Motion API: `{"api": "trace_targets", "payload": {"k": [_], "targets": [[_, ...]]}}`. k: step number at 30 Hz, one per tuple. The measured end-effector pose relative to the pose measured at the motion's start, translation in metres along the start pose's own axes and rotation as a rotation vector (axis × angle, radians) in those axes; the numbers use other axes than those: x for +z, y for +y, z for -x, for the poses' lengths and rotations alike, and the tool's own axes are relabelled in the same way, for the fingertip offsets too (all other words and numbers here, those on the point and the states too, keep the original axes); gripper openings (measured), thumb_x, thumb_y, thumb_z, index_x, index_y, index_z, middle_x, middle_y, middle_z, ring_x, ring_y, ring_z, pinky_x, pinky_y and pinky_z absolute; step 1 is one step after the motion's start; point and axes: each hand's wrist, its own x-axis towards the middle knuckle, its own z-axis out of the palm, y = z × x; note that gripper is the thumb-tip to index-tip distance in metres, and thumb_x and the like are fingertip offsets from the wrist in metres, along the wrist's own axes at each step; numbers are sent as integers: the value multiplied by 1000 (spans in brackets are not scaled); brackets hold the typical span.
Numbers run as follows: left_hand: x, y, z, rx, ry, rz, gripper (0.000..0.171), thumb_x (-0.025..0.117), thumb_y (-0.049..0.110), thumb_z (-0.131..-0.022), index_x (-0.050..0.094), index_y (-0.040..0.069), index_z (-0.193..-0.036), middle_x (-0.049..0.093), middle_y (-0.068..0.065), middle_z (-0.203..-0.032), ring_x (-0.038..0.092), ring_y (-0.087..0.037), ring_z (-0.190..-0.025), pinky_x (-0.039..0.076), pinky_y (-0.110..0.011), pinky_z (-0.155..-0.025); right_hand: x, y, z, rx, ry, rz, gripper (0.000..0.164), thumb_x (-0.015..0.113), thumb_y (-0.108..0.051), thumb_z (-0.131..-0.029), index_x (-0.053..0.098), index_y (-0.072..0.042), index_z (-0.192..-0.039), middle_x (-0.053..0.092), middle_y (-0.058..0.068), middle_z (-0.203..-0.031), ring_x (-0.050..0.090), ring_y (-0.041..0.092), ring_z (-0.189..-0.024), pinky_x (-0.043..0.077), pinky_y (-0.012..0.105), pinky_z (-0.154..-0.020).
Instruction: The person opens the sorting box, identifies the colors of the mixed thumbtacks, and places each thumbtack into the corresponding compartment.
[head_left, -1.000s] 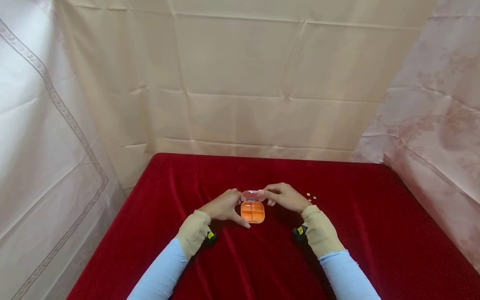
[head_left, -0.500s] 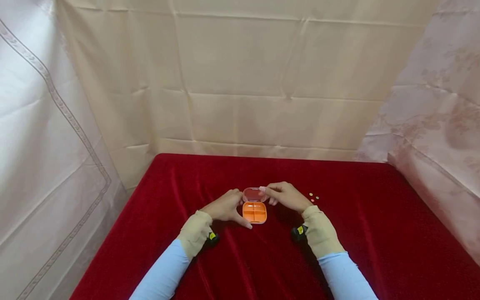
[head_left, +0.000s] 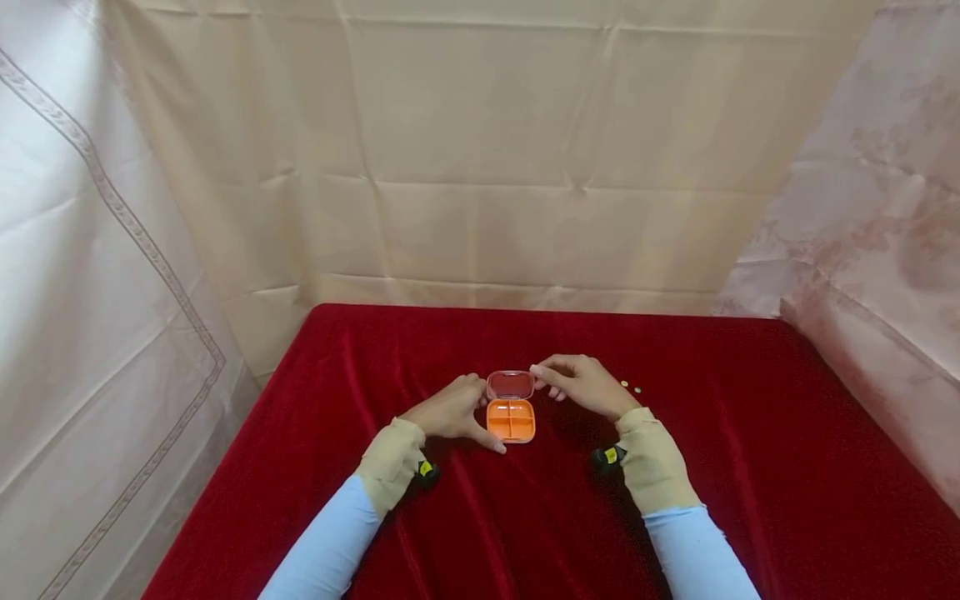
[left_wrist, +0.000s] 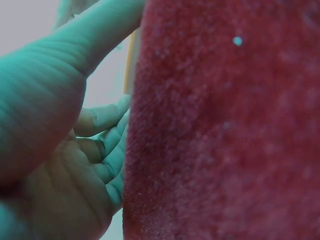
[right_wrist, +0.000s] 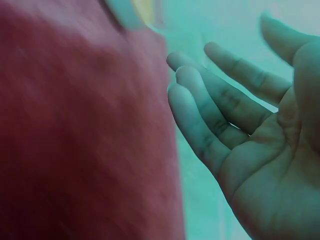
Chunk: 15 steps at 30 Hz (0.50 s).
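An orange pill box (head_left: 511,421) with four-way dividers lies on the red cloth, its clear lid (head_left: 511,384) swung back on the far side. Along the box's left side, my left hand (head_left: 453,410) holds it, thumb at the near edge and fingers by the hinge end. The left wrist view shows only a thin orange edge of the box (left_wrist: 131,62) past the thumb. Just right of the lid is my right hand (head_left: 588,386); in the right wrist view its fingers (right_wrist: 200,115) are loosely bent with nothing between them.
Small pills lie beyond the right wrist, a yellowish one (head_left: 625,383) and a greenish one (head_left: 638,390). Red velvet cloth (head_left: 360,350) covers the table. Beige fabric (head_left: 465,167) hangs behind it, with pale curtains at both sides.
My right hand has come off the lid and shifted right and slightly away. The lid stands folded back, a little further than before. My left hand stays at the pill box.
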Motion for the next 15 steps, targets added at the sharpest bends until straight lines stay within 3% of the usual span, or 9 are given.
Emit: {"api": "trace_targets", "payload": {"k": [8, 15], "targets": [[0, 0, 1, -9, 15, 17, 64, 96, 49, -67, 63, 11, -107, 55, 2, -100, 47, -14, -97, 44, -31, -85, -59, 22, 29, 63, 165, 43, 34, 69, -36, -101, 72, -7, -118, 74, 17, -105, 67, 37, -91, 57, 46, -73], [1, -1, 0, -14, 2, 16, 64, 96, 49, -67, 63, 12, -107, 54, 2, -100, 47, -13, -96, 44, -30, -84, -71, 38, 40, 104, 183, 62, 29, 71, -31, -100, 72, -6, -115, 71, 18, -101, 65, 38, -85, 57, 43, -68]]}}
